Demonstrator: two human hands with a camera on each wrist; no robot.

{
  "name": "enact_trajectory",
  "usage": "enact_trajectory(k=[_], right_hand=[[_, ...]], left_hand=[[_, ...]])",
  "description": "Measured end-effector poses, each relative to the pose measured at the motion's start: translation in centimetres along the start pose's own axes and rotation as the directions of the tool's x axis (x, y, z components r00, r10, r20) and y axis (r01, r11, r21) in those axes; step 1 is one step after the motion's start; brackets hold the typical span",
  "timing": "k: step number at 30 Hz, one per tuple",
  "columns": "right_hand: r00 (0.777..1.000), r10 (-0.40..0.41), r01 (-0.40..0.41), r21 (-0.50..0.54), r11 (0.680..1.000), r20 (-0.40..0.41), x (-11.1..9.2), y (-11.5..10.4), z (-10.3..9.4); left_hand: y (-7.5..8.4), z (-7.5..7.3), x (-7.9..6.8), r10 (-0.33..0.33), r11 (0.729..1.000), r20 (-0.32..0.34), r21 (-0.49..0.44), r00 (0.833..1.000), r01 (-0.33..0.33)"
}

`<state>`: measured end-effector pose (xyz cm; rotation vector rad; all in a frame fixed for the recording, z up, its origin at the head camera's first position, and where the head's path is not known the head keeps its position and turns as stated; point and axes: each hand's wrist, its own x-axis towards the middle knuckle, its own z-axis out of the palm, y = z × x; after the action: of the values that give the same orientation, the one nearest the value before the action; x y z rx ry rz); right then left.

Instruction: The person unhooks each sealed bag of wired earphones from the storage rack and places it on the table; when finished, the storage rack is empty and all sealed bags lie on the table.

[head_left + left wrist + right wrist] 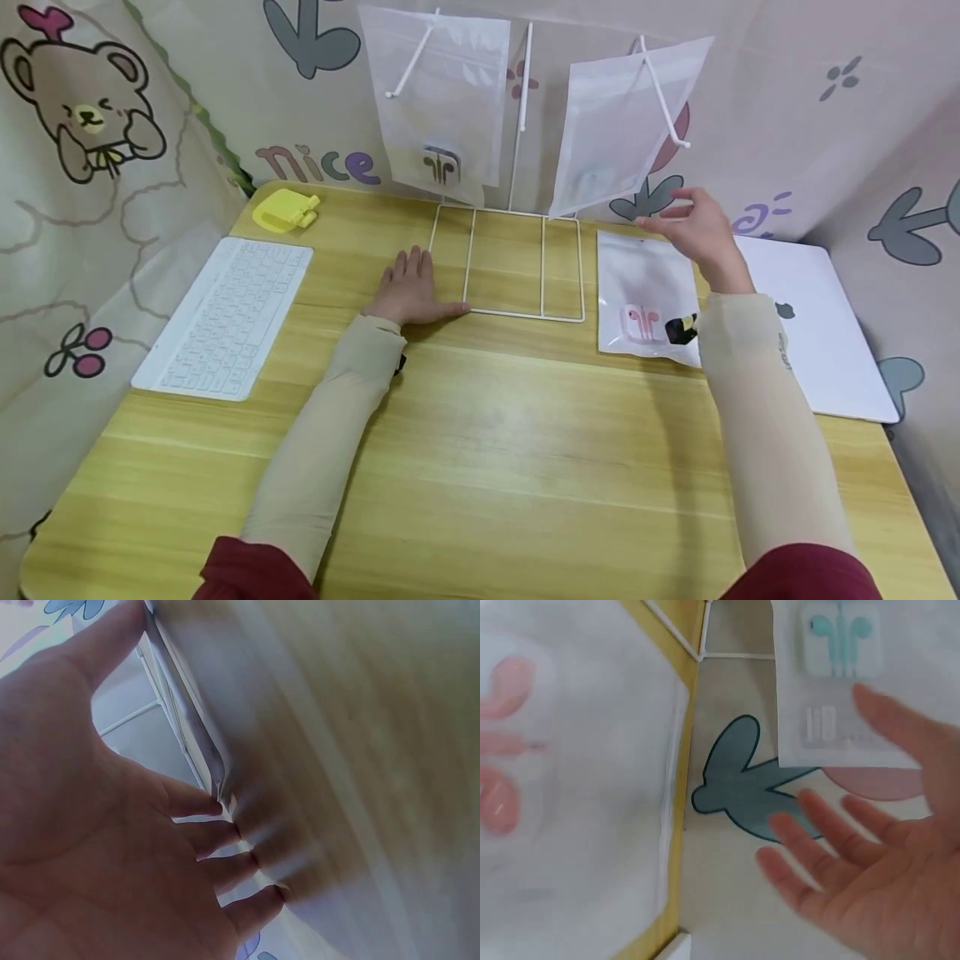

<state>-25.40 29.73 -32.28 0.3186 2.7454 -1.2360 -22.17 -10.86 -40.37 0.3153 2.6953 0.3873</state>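
Note:
A white wire display rack stands at the back of the table. My left hand lies with straight fingers on the tabletop at its left, the thumb touching the base wire. One white zip bag with dark earphones hangs from a left hook. Another hanging bag, on the right, contains teal earphones. Beside that bag, my right hand is raised with loosely bent fingers and holds nothing. Below it, a bag with pink earphones lies flat on the table.
A white keyboard and a yellow gadget lie on the left of the wooden table. At the right lies a closed silver laptop. A patterned curtain hangs behind the rack.

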Motion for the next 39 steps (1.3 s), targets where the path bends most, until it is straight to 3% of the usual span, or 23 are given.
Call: enact_trajectory(k=[8, 13, 20, 26, 33, 39], right_hand=[[0.995, -0.095, 0.102, 0.202, 0.974, -0.043, 2.4, -2.2, 0.8], [0.993, -0.086, 0.105, 0.243, 0.964, -0.086, 3.0, -3.5, 0.8], [0.995, -0.044, 0.066, 0.271, 0.96, -0.087, 3.1, -4.5, 0.9], [0.994, -0.03, 0.063, 0.329, 0.942, -0.105, 3.1, -4.4, 0.9], [0.989, -0.033, 0.077, 0.312, 0.947, -0.142, 3.0, -3.8, 1.0], [0.984, -0.082, 0.138, 0.386, 0.912, -0.158, 2.7, -3.3, 1.1]], left_hand=[[-0.1, 0.1, 0.0, 0.005, 1.0, 0.003, -0.004, 1.0, -0.005], [-0.1, 0.0, 0.2, 0.011, 1.0, -0.008, -0.008, 1.0, -0.011], [0.0, -0.1, 0.0, 0.011, 1.0, -0.008, -0.005, 1.0, -0.011], [-0.1, -0.1, -0.4, 0.001, 1.0, -0.008, -0.006, 1.0, -0.001], [-0.1, -0.2, -0.4, 0.003, 1.0, -0.004, -0.016, 1.0, -0.003], [-0.2, -0.1, -0.5, 0.004, 1.0, -0.009, -0.012, 1.0, -0.004]])
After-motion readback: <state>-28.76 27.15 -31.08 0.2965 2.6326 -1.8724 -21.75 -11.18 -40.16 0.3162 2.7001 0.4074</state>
